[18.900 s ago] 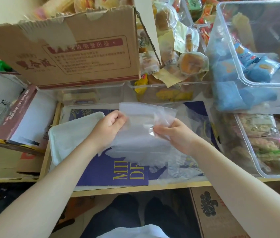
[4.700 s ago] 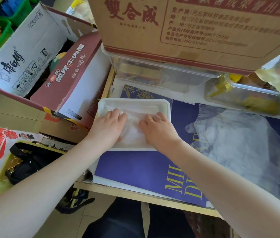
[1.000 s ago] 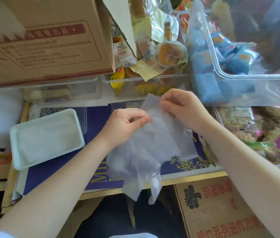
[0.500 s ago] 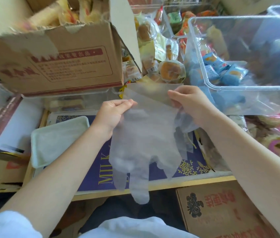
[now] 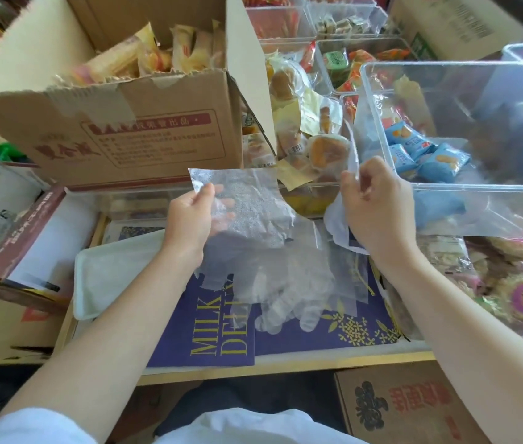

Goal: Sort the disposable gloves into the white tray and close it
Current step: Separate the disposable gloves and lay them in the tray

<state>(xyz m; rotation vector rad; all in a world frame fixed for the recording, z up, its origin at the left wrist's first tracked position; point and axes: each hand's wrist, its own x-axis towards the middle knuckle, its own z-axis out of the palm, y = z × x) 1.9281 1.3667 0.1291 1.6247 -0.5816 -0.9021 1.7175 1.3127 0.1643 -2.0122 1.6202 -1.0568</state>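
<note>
My left hand [image 5: 191,219] pinches the cuff of a clear disposable glove [image 5: 247,216], whose fingers hang down over the purple mat. My right hand [image 5: 374,206] grips a second clear glove [image 5: 337,219], held a little apart to the right. More clear gloves [image 5: 289,299] lie loose on the mat below both hands. The white tray [image 5: 109,274] sits open on the mat to the left of my left forearm, with pale gloves inside it.
A torn cardboard box [image 5: 125,123] of snacks stands behind the tray. Clear plastic bins [image 5: 465,193] of packaged snacks crowd the right and back. A red and white carton [image 5: 16,238] lies at the left. The purple mat [image 5: 221,341] covers the small wooden table.
The gloves that both hands held together at the cuff have come apart: my left hand keeps one, my right hand has pulled another away to the right. The view has tilted up slightly.
</note>
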